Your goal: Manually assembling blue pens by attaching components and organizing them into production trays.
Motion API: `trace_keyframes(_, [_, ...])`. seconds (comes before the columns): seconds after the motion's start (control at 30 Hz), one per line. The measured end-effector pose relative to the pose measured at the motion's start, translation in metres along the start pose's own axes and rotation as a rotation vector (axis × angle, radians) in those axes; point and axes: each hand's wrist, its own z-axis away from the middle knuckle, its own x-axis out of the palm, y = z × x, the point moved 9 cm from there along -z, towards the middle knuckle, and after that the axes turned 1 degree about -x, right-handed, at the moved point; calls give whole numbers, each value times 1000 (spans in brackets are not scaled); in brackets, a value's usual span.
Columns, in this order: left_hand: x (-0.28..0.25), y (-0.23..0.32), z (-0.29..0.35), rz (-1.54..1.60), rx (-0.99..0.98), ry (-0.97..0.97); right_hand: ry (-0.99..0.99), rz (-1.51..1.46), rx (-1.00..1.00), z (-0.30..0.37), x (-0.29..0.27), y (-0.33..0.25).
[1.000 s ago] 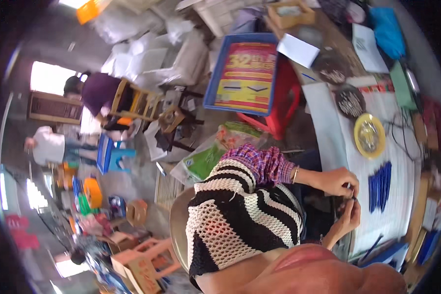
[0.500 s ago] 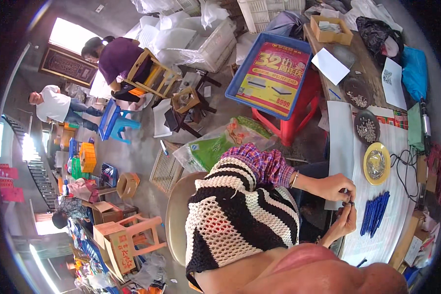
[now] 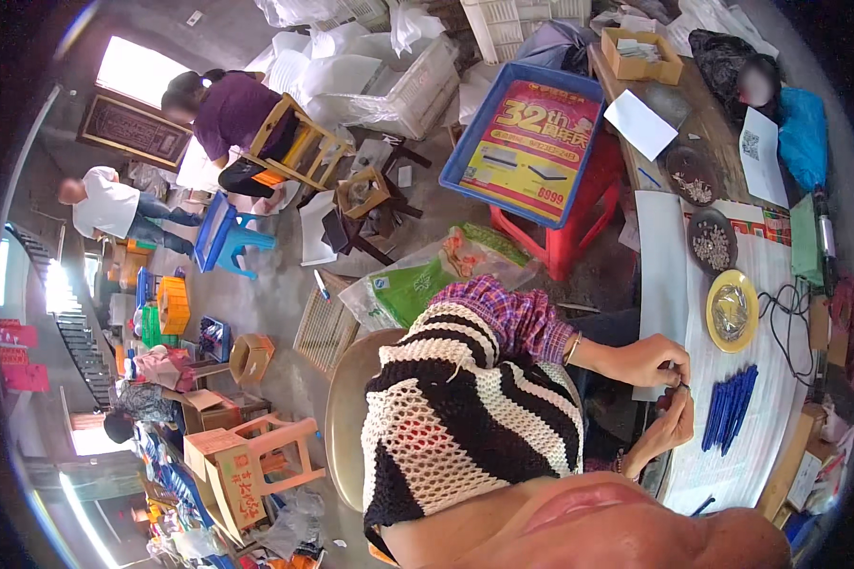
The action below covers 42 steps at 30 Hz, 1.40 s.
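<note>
My left hand [image 3: 647, 362], with a bracelet at the wrist and a purple plaid sleeve, reaches over the near edge of the work table. Its thumb and fingers are pinched together. Close below it, my right hand [image 3: 671, 429] is closed too, its fingertips meeting those of the left. A small dark piece shows between the two sets of fingertips, mostly hidden, and its kind cannot be made out. Beside the right hand lies a bundle of slim blue pen-like sticks [image 3: 729, 410]. A yellow dish [image 3: 753, 312] holding thin, shiny pieces stands just beyond them.
Two dark bowls of small pale parts [image 3: 712, 243] [image 3: 693, 176] stand along the table [image 3: 778, 313]. A black cable [image 3: 778, 302] curls near its far side. A blue tray [image 3: 451, 175] rests on a red stool [image 3: 588, 242]. Other people sit and stand farther off.
The whole view has shifted slightly. Both hands stay together at the table edge, fingertips still pinched, with only small finger movement. The sticks and dishes lie as before.
</note>
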Motion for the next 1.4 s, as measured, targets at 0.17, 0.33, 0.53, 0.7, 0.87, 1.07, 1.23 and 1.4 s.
trace_keyframes(0.17, [0, 2, 5, 51, -51, 5, -5, -64, 71, 6, 1, -12])
trace_keyframes(0.33, [1, 9, 3, 133, -71, -24, 44, -139, 42, 9, -2, -18])
trace_keyframes(0.53, [22, -12, -1, 250, -253, -199, 47, -73, 105, 7, -18, -15])
trace_keyframes(0.7, [58, -11, 6, 137, -520, -303, 187, -7, 66, 25, -59, 0])
trace_keyframes(0.87, [109, -11, 26, 264, -438, -481, 363, 55, -46, 74, -104, -14])
trace_keyframes(1.07, [159, -8, 73, 339, -504, -744, 544, 97, 114, 151, -126, -4])
trace_keyframes(1.23, [167, -10, 77, 315, -473, -793, 574, 66, 124, 160, -133, 1])
trace_keyframes(1.4, [174, -1, 75, 244, -402, -833, 596, 128, 96, 159, -139, 1])
